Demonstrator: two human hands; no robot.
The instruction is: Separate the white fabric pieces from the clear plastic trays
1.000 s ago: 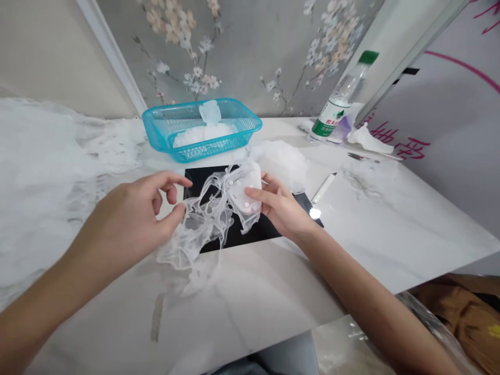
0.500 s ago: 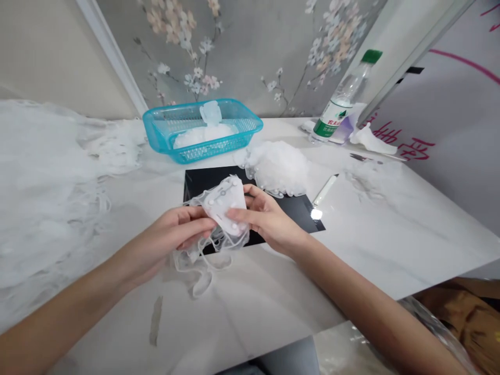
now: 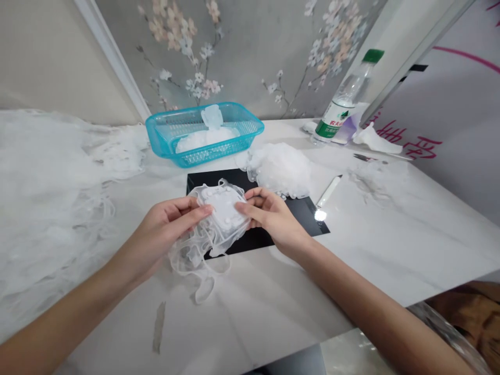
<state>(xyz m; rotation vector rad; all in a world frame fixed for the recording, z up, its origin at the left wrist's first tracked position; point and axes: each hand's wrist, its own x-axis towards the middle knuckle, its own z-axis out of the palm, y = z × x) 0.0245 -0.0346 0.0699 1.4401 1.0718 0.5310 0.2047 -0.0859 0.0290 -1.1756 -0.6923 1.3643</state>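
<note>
A white, flat, roughly square plastic piece (image 3: 224, 208) with small round knobs near its edges is held above a black mat (image 3: 297, 216). Thumb and fingers of my left hand (image 3: 172, 224) pinch its left side. On the opposite side, my right hand (image 3: 273, 216) grips it the same way, the thumb on top. Thin translucent strips (image 3: 195, 250) hang in a tangle under the piece and by my left fingers, drooping to the table. Behind my right hand lies a heap of small white translucent pieces (image 3: 283, 169), partly over the mat.
A blue basket (image 3: 156, 136) with white pieces stands at the back. A white-handled knife (image 3: 328, 191) lies right of the mat. Farther right are a water bottle (image 3: 334, 114) and a small pointed tool (image 3: 365, 157). A large translucent white pile (image 3: 42, 208) covers the left side.
The white plastic piece has turned from tilted to flatter, its face showing more fully. My left fingers have shifted to its upper left edge, and the strips hang looser below.
</note>
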